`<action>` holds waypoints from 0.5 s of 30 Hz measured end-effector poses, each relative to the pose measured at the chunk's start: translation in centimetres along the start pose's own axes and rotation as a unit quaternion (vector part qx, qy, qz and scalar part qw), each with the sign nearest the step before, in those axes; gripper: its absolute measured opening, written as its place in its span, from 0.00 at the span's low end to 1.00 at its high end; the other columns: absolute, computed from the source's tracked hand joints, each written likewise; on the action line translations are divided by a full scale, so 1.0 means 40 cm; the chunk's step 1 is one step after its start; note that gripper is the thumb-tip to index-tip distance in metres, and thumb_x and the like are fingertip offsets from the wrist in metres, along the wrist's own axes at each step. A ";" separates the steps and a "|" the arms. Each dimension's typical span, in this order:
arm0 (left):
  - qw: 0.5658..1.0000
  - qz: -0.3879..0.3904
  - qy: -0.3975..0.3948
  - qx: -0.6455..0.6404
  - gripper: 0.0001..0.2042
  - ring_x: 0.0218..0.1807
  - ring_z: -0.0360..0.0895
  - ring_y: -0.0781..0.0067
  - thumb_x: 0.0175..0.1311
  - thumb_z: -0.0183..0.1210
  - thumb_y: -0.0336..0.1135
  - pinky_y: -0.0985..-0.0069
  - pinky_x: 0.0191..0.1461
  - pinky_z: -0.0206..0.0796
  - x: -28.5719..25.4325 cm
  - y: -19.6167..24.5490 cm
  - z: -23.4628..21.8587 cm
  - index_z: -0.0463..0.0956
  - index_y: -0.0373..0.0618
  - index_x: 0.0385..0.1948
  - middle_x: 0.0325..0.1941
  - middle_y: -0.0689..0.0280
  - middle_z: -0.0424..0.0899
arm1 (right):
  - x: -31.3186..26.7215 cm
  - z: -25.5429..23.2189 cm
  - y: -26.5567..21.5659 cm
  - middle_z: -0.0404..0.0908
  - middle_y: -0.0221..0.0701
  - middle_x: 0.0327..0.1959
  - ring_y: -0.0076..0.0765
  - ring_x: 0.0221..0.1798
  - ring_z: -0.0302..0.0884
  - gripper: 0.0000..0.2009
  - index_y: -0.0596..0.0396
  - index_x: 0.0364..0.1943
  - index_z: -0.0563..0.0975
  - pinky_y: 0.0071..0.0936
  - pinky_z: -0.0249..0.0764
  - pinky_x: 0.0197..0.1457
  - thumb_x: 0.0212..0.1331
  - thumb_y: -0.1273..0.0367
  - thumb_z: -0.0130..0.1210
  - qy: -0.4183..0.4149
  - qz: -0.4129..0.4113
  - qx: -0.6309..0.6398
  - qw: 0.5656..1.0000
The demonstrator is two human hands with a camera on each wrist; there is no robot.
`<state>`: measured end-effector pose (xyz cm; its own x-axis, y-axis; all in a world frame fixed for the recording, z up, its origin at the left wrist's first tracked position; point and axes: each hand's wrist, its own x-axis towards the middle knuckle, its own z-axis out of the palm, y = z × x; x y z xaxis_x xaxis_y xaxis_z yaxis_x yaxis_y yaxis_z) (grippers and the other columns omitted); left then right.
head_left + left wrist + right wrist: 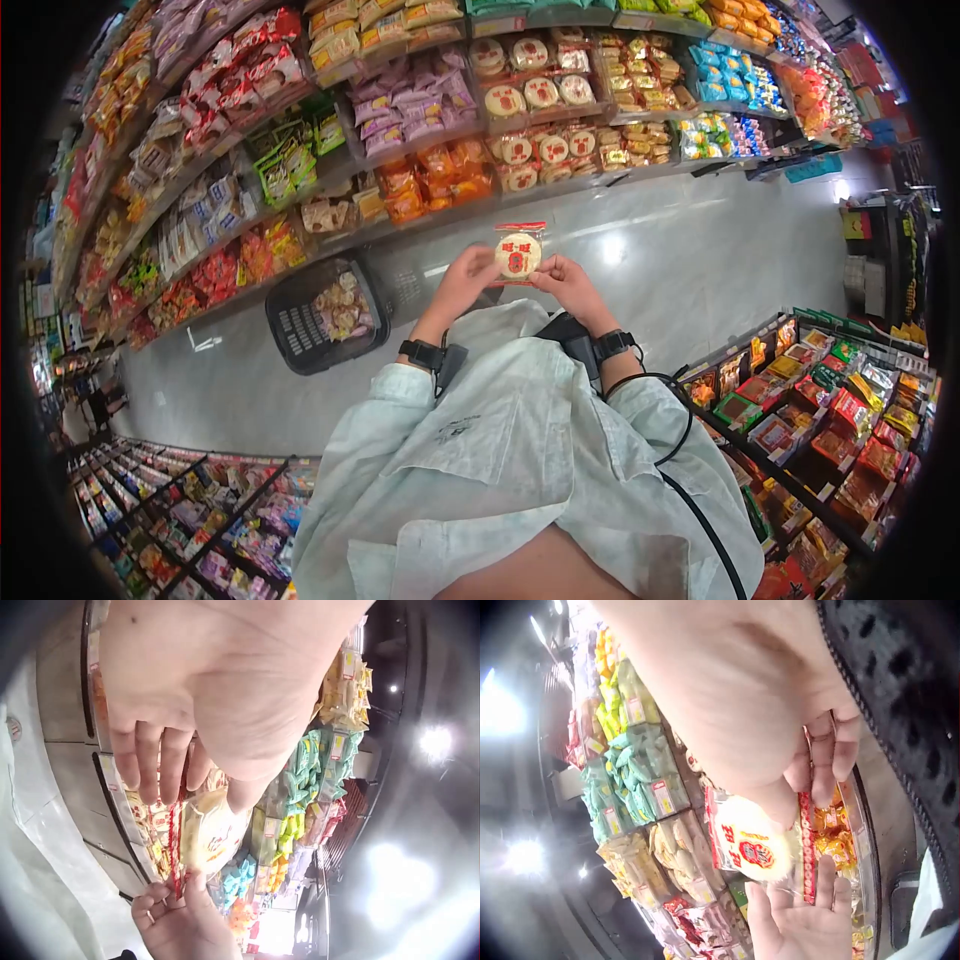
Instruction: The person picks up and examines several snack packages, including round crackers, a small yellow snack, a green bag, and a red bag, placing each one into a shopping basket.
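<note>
A wrapped round rice cracker [519, 252], pale in a clear packet with red print and red edges, is held up in front of the body. The left hand [462, 285] pinches one side of the packet between thumb and fingers. On the opposite side, the right hand [575, 288] pinches its lower corner. In the right wrist view the printed face of the rice cracker [748, 838] shows beside the right thumb. The left wrist view has the packet [214, 829] between both hands, its red edge seen side-on.
Tiered shelves hold bagged snacks, including similar round crackers [540, 93], purple packets [415, 105] and orange packets [435, 180]. A dark shopping basket [290, 325] with several wrapped snacks stands on the grey floor [700, 250]. More display bins [800, 420] stand at the right. A black cable [690, 420] runs along the right sleeve.
</note>
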<state>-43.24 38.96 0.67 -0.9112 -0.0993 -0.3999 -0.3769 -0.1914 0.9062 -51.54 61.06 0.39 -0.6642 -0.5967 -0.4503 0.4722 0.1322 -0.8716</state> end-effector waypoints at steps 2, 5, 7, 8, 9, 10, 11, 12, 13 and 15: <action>0.999 0.001 0.033 -0.025 0.14 0.47 0.79 0.78 0.71 0.56 0.37 0.78 0.51 0.70 -0.076 -0.008 0.034 0.73 0.39 0.50 0.46 0.64 0.82 | -0.073 0.003 0.045 0.83 0.29 0.37 0.21 0.41 0.79 0.07 0.58 0.40 0.74 0.19 0.73 0.44 0.64 0.71 0.60 -0.046 0.022 0.017 0.999; 0.995 0.008 0.096 -0.019 0.10 0.43 0.77 0.82 0.73 0.53 0.37 0.79 0.48 0.69 -0.177 -0.042 0.075 0.73 0.41 0.45 0.41 0.68 0.81 | -0.128 0.026 0.113 0.83 0.29 0.37 0.21 0.41 0.79 0.07 0.57 0.40 0.74 0.19 0.73 0.44 0.63 0.72 0.60 -0.095 0.032 0.026 0.995; 0.988 0.009 0.156 0.009 0.09 0.40 0.76 0.83 0.73 0.54 0.37 0.80 0.46 0.69 -0.260 -0.064 0.086 0.73 0.41 0.41 0.38 0.70 0.81 | -0.177 0.070 0.142 0.83 0.29 0.37 0.21 0.40 0.79 0.08 0.58 0.40 0.74 0.19 0.74 0.45 0.63 0.72 0.61 -0.118 0.055 0.039 0.991; 0.985 0.006 0.173 0.010 0.09 0.40 0.75 0.84 0.73 0.53 0.37 0.80 0.45 0.68 -0.293 -0.069 0.082 0.73 0.41 0.40 0.37 0.70 0.81 | -0.192 0.090 0.138 0.83 0.29 0.38 0.21 0.40 0.79 0.08 0.58 0.41 0.75 0.19 0.74 0.46 0.63 0.71 0.61 -0.127 0.063 0.041 0.989; 0.982 0.005 0.190 0.010 0.09 0.40 0.74 0.84 0.73 0.53 0.37 0.81 0.44 0.67 -0.328 -0.078 0.078 0.73 0.40 0.40 0.37 0.70 0.81 | -0.208 0.109 0.139 0.83 0.29 0.39 0.21 0.40 0.79 0.09 0.59 0.42 0.75 0.19 0.74 0.47 0.63 0.71 0.61 -0.137 0.071 0.040 0.987; 0.978 -0.001 0.207 0.009 0.09 0.39 0.73 0.85 0.73 0.53 0.37 0.81 0.42 0.66 -0.370 -0.087 0.077 0.73 0.39 0.39 0.36 0.69 0.81 | -0.228 0.129 0.146 0.83 0.29 0.39 0.21 0.41 0.79 0.09 0.59 0.42 0.75 0.20 0.74 0.47 0.63 0.71 0.61 -0.147 0.083 0.039 0.985; 0.975 0.002 0.220 0.008 0.09 0.39 0.73 0.85 0.73 0.53 0.36 0.82 0.42 0.66 -0.408 -0.098 0.074 0.73 0.39 0.38 0.36 0.70 0.81 | -0.242 0.146 0.153 0.83 0.29 0.41 0.21 0.42 0.79 0.10 0.58 0.44 0.75 0.20 0.74 0.49 0.63 0.71 0.61 -0.160 0.083 0.033 0.983; 0.973 0.006 0.231 0.007 0.09 0.39 0.73 0.85 0.73 0.53 0.36 0.82 0.42 0.66 -0.441 -0.104 0.071 0.73 0.39 0.37 0.35 0.70 0.81 | -0.249 0.163 0.155 0.82 0.29 0.42 0.21 0.44 0.78 0.10 0.58 0.45 0.75 0.21 0.74 0.50 0.63 0.70 0.61 -0.171 0.081 0.026 0.982; 0.971 0.010 0.240 0.007 0.09 0.38 0.73 0.85 0.72 0.54 0.36 0.82 0.42 0.66 -0.471 -0.111 0.067 0.74 0.39 0.37 0.35 0.70 0.81 | -0.260 0.180 0.157 0.82 0.29 0.43 0.21 0.46 0.78 0.11 0.58 0.46 0.75 0.22 0.74 0.51 0.64 0.70 0.61 -0.180 0.078 0.019 0.980; 0.968 0.003 0.248 0.022 0.09 0.38 0.73 0.85 0.72 0.54 0.36 0.82 0.42 0.66 -0.531 -0.136 0.064 0.74 0.39 0.36 0.34 0.70 0.80 | -0.290 0.218 0.146 0.82 0.28 0.45 0.22 0.48 0.78 0.12 0.58 0.49 0.75 0.22 0.73 0.52 0.64 0.70 0.60 -0.201 0.101 0.029 0.974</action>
<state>-22.28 44.59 4.59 -0.7247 -0.5595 -0.4022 -0.3891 -0.1495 0.9090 -36.02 61.85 2.21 -0.2790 -0.8269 -0.4883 0.6084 0.2413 -0.7561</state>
